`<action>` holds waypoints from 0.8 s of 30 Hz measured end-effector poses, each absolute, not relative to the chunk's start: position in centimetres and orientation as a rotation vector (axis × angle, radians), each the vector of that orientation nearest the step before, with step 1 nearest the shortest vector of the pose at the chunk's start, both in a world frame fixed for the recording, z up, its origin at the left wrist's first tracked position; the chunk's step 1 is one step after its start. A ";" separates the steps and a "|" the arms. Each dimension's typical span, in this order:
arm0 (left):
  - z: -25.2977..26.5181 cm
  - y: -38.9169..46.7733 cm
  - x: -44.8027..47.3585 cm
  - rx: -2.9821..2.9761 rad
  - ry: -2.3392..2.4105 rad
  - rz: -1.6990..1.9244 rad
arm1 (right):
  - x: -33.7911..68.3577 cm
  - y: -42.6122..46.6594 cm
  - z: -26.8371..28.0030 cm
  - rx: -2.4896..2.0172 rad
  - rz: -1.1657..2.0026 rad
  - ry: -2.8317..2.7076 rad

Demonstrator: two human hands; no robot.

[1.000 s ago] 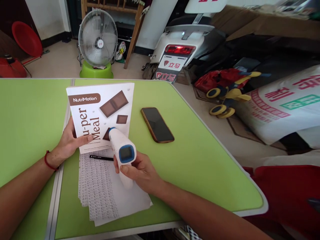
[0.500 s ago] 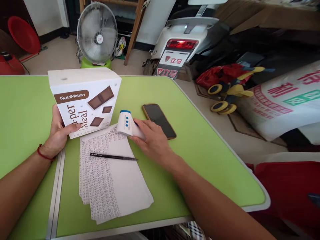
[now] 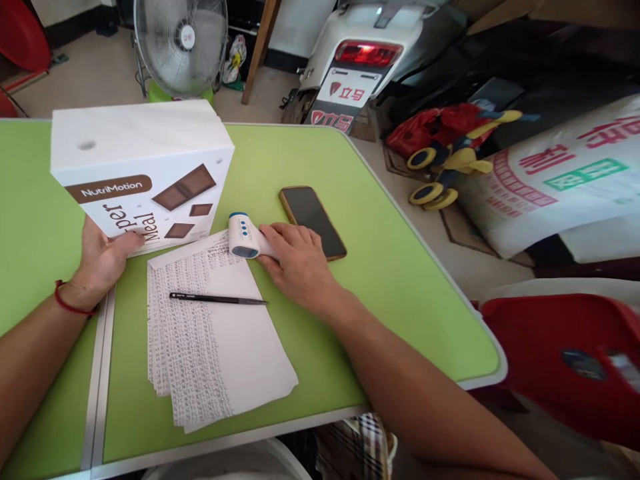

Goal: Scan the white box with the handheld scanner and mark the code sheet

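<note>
My left hand [image 3: 103, 257] grips the lower left edge of a white box [image 3: 145, 147] marked NutriMotion, its thumb across the printed front and its other fingers hidden behind. The box tilts so that its top face shows. Wrapped around the handle of a white, blue-trimmed infrared thermometer [image 3: 244, 235] is my right hand [image 3: 295, 260]; the thermometer lies low over the paper's upper edge. Under it sits a stack of handwritten sheets [image 3: 240, 353], with a black pen [image 3: 217, 298] across them. A smartphone [image 3: 315, 220] in a yellowish case rests just beyond my right hand.
The green table [image 3: 400, 293] has a pale metal edge and a seam on the left. Behind it stand a fan [image 3: 183, 43] and a white scooter [image 3: 363, 60]. To the right are a printed sack [image 3: 560, 173], a yellow-blue toy [image 3: 460, 157] and a red chair [image 3: 555, 347].
The box has moved nearer and tips further, showing more of its top. The camera view has shifted. My right hand keeps its hold on the thermometer, whose lower end now shows more.
</note>
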State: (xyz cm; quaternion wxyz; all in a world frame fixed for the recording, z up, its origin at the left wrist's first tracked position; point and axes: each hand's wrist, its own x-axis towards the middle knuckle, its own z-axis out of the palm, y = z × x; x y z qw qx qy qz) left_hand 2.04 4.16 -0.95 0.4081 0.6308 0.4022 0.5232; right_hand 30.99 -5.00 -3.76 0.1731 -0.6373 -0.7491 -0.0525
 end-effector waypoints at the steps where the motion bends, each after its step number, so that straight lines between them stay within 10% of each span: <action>1: -0.9 4.2 2.1 1.635 1.027 1.327 | 30.9 -5.1 -3.5 -1.774 -0.184 -2.107; 12: -0.5 4.1 2.7 1.665 0.956 1.348 | 29.2 -7.5 -0.6 -1.177 0.193 -2.555; 24: -0.7 4.2 2.5 1.712 0.941 1.329 | 26.1 -6.9 -2.2 -1.271 0.927 -1.309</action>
